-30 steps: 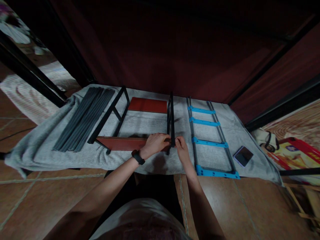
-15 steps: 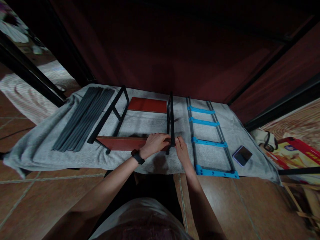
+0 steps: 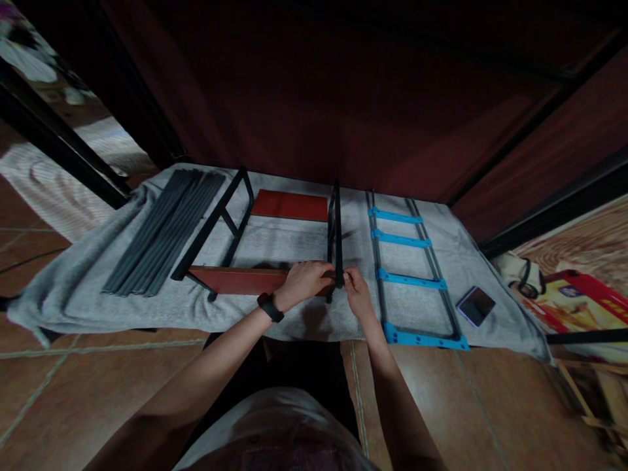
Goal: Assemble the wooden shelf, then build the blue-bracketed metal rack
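A small black metal frame (image 3: 210,232) stands on the grey cloth, with a reddish-brown board (image 3: 235,281) spanning its near side. My left hand (image 3: 305,281) is wrapped over the right end of that board, by the frame's right-hand side (image 3: 338,235). Just outside that side, my right hand (image 3: 357,291) has its thumb and fingers pinched together at the frame's near corner. Whatever lies between those fingertips is too small to make out. At the frame's far side lies a second, orange-red board (image 3: 292,205).
Dark grey tubes (image 3: 161,232) lie in a bundle on the left of the grey cloth (image 3: 88,294). To the right is a ladder-like rack with blue crosspieces (image 3: 412,280), then a phone (image 3: 475,305). A red and yellow box (image 3: 579,297) is beyond the right edge. A dark red panel (image 3: 314,98) rises behind.
The fingers of my right hand have shifted slightly at the frame's corner. My left hand, the frame and the boards stay where they were.
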The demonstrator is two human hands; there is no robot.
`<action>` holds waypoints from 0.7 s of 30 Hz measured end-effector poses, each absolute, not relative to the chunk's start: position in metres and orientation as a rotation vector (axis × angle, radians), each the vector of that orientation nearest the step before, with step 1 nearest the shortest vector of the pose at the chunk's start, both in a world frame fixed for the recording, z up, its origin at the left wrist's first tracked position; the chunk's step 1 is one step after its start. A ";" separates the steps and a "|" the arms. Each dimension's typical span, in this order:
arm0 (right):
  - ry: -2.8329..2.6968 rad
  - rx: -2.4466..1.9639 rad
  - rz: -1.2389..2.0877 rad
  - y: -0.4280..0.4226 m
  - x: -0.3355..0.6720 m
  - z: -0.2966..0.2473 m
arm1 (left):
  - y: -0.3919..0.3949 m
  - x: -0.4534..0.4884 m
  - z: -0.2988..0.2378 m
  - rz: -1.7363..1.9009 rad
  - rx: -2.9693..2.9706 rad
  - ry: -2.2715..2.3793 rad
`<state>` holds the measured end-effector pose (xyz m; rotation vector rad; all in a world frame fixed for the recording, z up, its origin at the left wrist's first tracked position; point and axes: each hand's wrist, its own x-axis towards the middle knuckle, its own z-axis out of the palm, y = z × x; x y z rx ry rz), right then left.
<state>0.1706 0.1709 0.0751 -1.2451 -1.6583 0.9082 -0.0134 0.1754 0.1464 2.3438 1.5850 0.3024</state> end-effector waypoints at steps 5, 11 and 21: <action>-1.659 -1.247 0.918 0.169 0.171 0.079 | 0.176 -0.014 0.146 0.300 2.356 1.585; -1.700 -1.271 0.809 0.166 0.170 0.082 | 0.175 -0.014 0.146 0.327 2.363 1.570; -1.719 -1.299 0.867 0.173 0.171 0.084 | 0.172 -0.011 0.147 0.311 2.361 1.571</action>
